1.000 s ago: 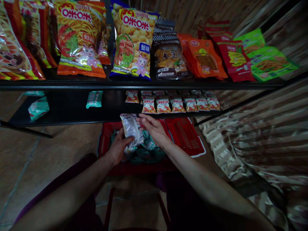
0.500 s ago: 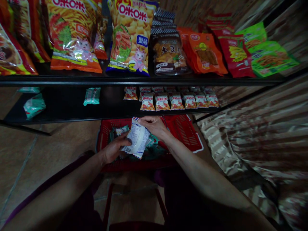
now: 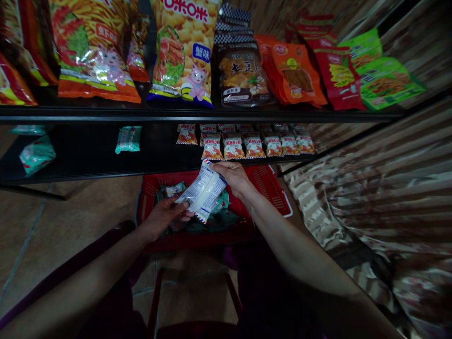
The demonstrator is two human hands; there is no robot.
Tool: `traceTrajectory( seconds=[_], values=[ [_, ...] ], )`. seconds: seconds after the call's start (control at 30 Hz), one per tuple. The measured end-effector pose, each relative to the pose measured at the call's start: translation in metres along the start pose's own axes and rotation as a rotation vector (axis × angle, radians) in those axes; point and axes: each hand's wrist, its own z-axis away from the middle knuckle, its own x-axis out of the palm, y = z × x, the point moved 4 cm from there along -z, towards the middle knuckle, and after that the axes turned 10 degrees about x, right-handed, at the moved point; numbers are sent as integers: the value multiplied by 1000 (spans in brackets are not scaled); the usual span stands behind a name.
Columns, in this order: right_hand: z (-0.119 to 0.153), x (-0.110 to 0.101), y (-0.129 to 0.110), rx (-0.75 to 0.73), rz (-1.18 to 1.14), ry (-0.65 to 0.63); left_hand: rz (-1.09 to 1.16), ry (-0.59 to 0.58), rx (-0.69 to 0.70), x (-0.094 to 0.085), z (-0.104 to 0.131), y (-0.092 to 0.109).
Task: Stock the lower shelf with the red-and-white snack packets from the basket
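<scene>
Between my two hands is a small white snack bag [image 3: 203,190], its printed back turned up toward me and tilted. My left hand [image 3: 171,212] grips its lower left corner, thumb on top. At the upper right corner, my right hand [image 3: 233,175] pinches the edge, with some fingertips hidden behind the bag. Below the bag is a red plastic basket [image 3: 155,244] holding several teal packets [image 3: 221,221]. On the lower shelf just beyond stand small white-and-orange snack bags [image 3: 233,146] in rows.
The lower black shelf [image 3: 88,162] also carries a teal packet [image 3: 128,139] and more at its left end. Above, the upper shelf edge [image 3: 141,114] holds large snack bags [image 3: 181,56] and orange pouches [image 3: 293,75]. A draped patterned cloth [image 3: 370,188] hangs at the right.
The bag has tilted further clockwise, its top edge rising slightly to the right with my right hand. Both hands still hold it. The camera view has shifted a little.
</scene>
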Motion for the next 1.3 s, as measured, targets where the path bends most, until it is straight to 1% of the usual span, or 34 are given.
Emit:
traceTrajectory(
  seconds=[0.1,0.23,0.37,0.47,0.57,0.67,0.73,0.9,0.97,1.03,1.07,1.13,1.2,1.3],
  values=[
    [0,-2,-1,39,-31,-7,-84,40,15,2,3,2],
    [-2,-5,-3,81,-75,-8,-95,80,56,8,8,4],
    [-1,-3,-4,59,-23,-34,-17,46,76,12,13,10],
    [2,3,-4,36,40,-90,55,-1,62,12,13,16],
    [6,10,-2,37,87,-128,19,-47,44,13,11,20],
    [7,17,3,43,129,-144,-40,-64,86,17,7,24],
    [6,20,5,33,157,-156,-37,-61,92,21,6,25],
    [4,24,7,-14,186,-185,33,35,62,23,2,21],
    [4,23,4,-46,141,-166,112,89,28,21,-1,17],
    [5,22,2,-69,78,-131,228,178,-7,18,-5,15],
    [6,21,2,-57,51,-124,293,232,-9,15,-8,14],
    [8,22,5,28,27,-149,410,312,13,11,-13,16],
    [13,26,9,125,33,-213,507,321,46,8,-17,19],
    [21,31,13,184,70,-300,592,261,71,6,-20,24]
  ],
)
